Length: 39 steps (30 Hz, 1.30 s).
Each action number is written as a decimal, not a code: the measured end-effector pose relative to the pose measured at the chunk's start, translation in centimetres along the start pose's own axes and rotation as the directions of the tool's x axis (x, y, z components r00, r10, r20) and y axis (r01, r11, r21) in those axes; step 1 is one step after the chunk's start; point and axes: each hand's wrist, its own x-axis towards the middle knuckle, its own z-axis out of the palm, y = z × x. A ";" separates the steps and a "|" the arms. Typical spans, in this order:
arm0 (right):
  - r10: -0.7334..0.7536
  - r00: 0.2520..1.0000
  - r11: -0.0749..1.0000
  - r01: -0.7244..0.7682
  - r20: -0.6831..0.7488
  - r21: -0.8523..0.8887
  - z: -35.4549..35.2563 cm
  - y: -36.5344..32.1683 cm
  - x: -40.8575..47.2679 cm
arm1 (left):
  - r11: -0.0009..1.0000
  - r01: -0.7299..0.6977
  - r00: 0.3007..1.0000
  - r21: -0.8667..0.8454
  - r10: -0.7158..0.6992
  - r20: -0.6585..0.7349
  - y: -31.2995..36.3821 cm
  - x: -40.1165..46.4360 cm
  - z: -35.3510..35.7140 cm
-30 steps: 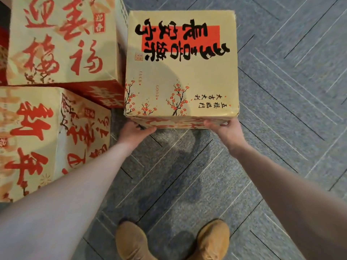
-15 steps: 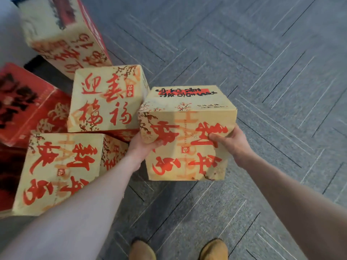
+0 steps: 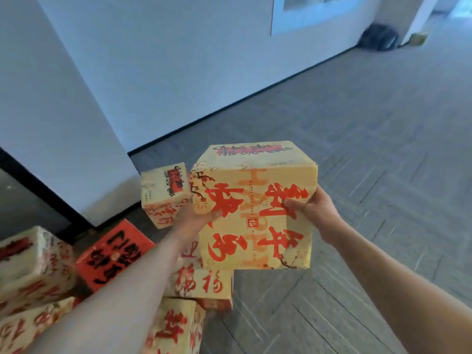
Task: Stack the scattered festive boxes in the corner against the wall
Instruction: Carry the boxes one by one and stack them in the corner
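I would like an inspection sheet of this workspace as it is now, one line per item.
Surface: grey carpet floor.
Job's things: yellow box held up off the floor; small yellow box near the white wall; red box and more yellow boxes below, at left.
Clutter: dark bag far off by the wall.
Grippers: left hand and right hand each grip a side of the yellow box.
Cables: nothing seen.
Surroundings: pale panel on the wall.

A single head-worn wide-angle view looks forward and down, close over outstretched arms, toward the wall.
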 end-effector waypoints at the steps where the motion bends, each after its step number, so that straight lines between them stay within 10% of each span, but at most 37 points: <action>1: -0.045 0.999 0.999 0.045 0.005 0.004 0.5 -3.8 -0.8 | 1.000 -0.026 1.000 -0.006 0.025 -0.014 3.5 -0.8 -2.1; 11: -0.465 0.878 0.884 0.468 0.113 0.008 7.8 -37.7 -14.6 | 0.950 -0.310 0.901 0.023 0.301 -0.311 31.3 -15.0 -25.2; 18: -0.660 0.686 0.747 0.643 0.308 0.170 14.2 -50.8 -23.9 | 0.931 -0.358 0.742 0.071 0.330 -0.583 38.7 -28.9 -36.4; 28: -0.687 0.358 0.679 0.627 0.632 0.383 25.8 -53.8 -42.8 | 0.970 -0.227 0.350 0.085 0.163 -0.922 35.9 -55.8 -40.9; 39: -0.526 -0.069 0.644 0.618 0.848 0.450 37.4 -46.7 -73.5 | 0.996 -0.081 -0.141 0.034 0.022 -0.990 26.0 -87.7 -39.5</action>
